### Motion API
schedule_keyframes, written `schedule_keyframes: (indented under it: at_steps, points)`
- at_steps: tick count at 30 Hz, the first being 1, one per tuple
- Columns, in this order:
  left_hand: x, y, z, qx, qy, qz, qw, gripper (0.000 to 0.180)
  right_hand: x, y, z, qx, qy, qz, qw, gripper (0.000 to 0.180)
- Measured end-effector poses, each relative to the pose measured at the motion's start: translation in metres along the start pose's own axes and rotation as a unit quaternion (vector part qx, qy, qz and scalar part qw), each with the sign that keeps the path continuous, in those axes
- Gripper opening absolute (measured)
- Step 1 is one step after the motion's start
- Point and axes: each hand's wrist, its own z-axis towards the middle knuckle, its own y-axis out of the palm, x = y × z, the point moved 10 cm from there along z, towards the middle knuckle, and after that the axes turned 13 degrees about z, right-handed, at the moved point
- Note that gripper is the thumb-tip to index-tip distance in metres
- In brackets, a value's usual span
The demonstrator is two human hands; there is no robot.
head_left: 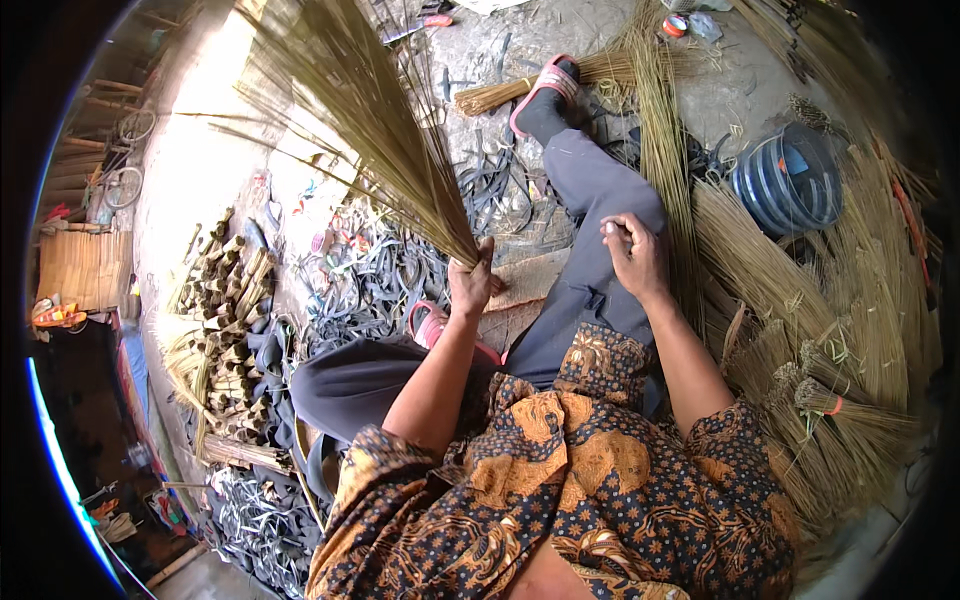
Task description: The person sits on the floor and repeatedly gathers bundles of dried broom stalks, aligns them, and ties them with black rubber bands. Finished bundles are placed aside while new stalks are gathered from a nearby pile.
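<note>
Littered concrete floor (215, 170) behind, left hand (472, 283) fingers clamp the fanned straw broom bundle (355, 110); right hand (634, 255) fingers curl closed.

Left hand (472, 284) gripping base of fanned broom-stick bundle (350, 110); right hand (632, 255) closed, resting on grey-trousered knee (600, 190); tied broom bundles (830, 400) and blue coil (790, 178) alongside.

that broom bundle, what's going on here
A person sits on the ground, left hand gripping the bound end of a broom bundle that fans up and away. The right hand rests closed on the knee. Tied bundles lie to the right, dark strips to the left.
</note>
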Motion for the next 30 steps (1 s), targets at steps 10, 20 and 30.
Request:
schedule_keyframes:
  at_steps: [10,20,30]
  points:
    - [0.008,-0.018,-0.013,-0.014,-0.147,-0.014,0.989,0.028,0.007,0.002,0.002,-0.005,-0.003,0.028,1.0,0.021]
    - [0.134,-0.667,-0.061,0.499,-0.028,0.231,0.835,0.018,0.007,0.003,0.007,-0.056,-0.003,0.033,0.998,0.025]
    - [0.013,-0.678,0.007,0.342,-0.1,-0.097,0.929,0.039,0.044,-0.165,0.005,0.295,0.109,0.051,0.948,0.048]
